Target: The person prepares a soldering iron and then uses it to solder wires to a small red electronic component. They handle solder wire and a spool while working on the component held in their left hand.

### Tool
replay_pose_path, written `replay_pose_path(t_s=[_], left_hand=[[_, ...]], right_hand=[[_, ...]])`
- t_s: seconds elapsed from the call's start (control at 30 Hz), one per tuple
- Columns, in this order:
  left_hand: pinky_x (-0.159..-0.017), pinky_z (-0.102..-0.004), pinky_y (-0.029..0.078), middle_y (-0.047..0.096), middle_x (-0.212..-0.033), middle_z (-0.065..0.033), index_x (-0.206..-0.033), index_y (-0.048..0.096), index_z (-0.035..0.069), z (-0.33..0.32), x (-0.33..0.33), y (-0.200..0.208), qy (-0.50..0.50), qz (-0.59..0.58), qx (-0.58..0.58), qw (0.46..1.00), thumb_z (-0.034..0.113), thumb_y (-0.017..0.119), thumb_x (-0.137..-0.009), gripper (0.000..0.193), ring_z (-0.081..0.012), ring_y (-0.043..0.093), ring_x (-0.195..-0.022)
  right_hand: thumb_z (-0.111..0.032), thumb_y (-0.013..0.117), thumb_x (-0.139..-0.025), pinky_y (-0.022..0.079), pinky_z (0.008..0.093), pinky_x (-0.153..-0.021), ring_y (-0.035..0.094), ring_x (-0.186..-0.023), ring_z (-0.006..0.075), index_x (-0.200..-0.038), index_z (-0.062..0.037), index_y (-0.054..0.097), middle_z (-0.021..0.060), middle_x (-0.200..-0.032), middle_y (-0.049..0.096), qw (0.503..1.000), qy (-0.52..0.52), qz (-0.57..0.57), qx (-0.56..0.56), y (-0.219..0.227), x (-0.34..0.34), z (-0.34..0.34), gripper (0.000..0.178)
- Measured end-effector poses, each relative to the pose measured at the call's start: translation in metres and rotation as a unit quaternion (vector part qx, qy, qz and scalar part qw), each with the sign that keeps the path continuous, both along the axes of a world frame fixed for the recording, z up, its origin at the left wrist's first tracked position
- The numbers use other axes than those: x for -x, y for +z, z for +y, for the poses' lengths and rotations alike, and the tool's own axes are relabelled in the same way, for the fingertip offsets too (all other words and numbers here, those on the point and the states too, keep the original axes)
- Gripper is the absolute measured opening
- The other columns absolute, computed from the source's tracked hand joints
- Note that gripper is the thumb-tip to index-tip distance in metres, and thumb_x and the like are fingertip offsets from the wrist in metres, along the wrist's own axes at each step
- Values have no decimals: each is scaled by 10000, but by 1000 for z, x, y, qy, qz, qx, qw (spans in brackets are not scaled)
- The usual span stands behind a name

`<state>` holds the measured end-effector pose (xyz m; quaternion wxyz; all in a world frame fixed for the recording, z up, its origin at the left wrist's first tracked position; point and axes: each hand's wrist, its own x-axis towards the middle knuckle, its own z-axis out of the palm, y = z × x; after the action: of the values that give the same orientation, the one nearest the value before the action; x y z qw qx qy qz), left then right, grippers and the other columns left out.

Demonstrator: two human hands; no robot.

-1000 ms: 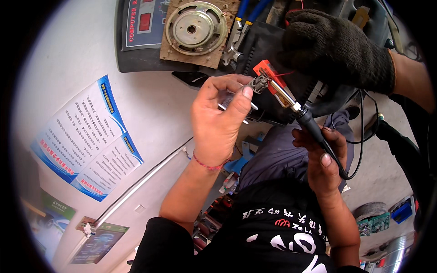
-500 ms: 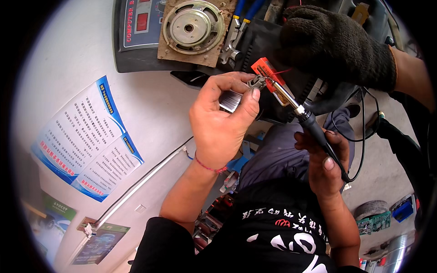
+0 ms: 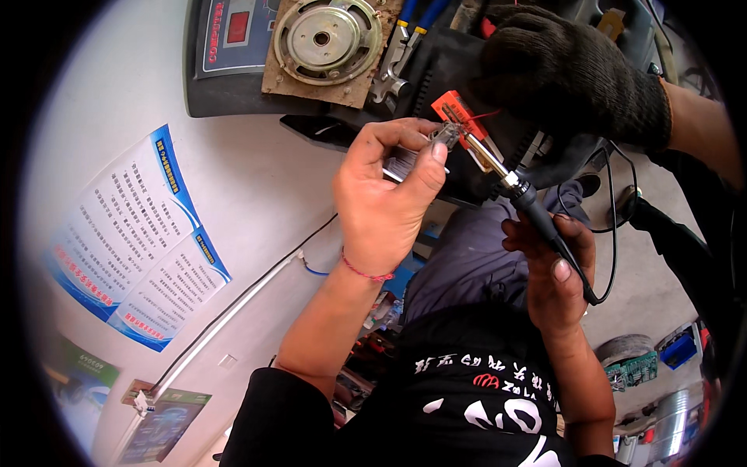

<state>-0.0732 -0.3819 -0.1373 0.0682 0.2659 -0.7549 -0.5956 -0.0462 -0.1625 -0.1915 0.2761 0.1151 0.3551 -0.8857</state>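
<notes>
My left hand [image 3: 381, 202] pinches a small grey metal part [image 3: 445, 135] with fine wire ends between thumb and index finger. A silvery ribbed piece [image 3: 400, 165] shows in the gap of this hand; whether it is held cannot be made out. My right hand [image 3: 562, 268] is wrapped round the black handle of a soldering iron [image 3: 532, 208], whose tip meets the grey part or lies right at it. A thin red wire [image 3: 484, 115] runs from there toward a co-worker's dark-gloved hand [image 3: 572, 74]. Behind the tip lies an orange box [image 3: 451, 107].
A round speaker [image 3: 327, 39] on a wooden board and blue-handled pliers [image 3: 398, 62] lie on the dark machine top [image 3: 257, 97]. The iron's black cord [image 3: 611, 257] loops on the right. Printed sheets [image 3: 140, 233] hang on the white wall.
The grey part and my left hand have shifted slightly to the right in view. The iron stays at the part. The gloved hand has barely moved.
</notes>
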Motion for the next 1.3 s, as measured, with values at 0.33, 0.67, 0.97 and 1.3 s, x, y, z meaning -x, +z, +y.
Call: replay_pose_path(t_s=[0.33, 0.67, 0.97, 1.3], left_hand=[[-828, -255, 497, 702, -1047, -71, -985, 629, 5, 0, -1, -7, 6, 19, -5, 1000, 37, 767, -895, 168, -80, 579, -893], [-724, -225, 493, 687, -924, -13, -1005, 651, 3, 5, -6, 0, 11, 9, -47, 999, 55, 761, -909, 155, -47, 569, -775], [-703, -219, 496, 659, -947, -11, -1032, 640, -7, 30, -33, 3, 115, 39, -117, 986, 30, 723, -935, 133, -56, 588, -789], [-602, -211, 435, 602, -820, 34, -925, 638, 45, 100, -83, 56, 187, 37, -89, 978, 100, 741, -937, 118, -38, 529, -711]], right_hand=[[-259, 654, -928, 510, 493, -1002, 643, -1190, 426, -1384, -23, 464, 274, -1323, 599, 999, 1, -11, -47, 25, 4, 0, 548], [-252, 625, -940, 489, 485, -1019, 628, -1215, 414, -1390, 20, 447, 284, -1305, 608, 994, 27, 11, -105, 49, 15, 14, 555], [-360, 694, -883, 534, 489, -959, 675, -1121, 424, -1359, -30, 485, 277, -1265, 635, 980, 23, 68, -186, 96, 0, 121, 616], [-267, 639, -947, 541, 471, -947, 686, -1100, 390, -1339, 38, 493, 260, -1237, 651, 990, 76, 109, -50, 73, 25, 143, 518]])
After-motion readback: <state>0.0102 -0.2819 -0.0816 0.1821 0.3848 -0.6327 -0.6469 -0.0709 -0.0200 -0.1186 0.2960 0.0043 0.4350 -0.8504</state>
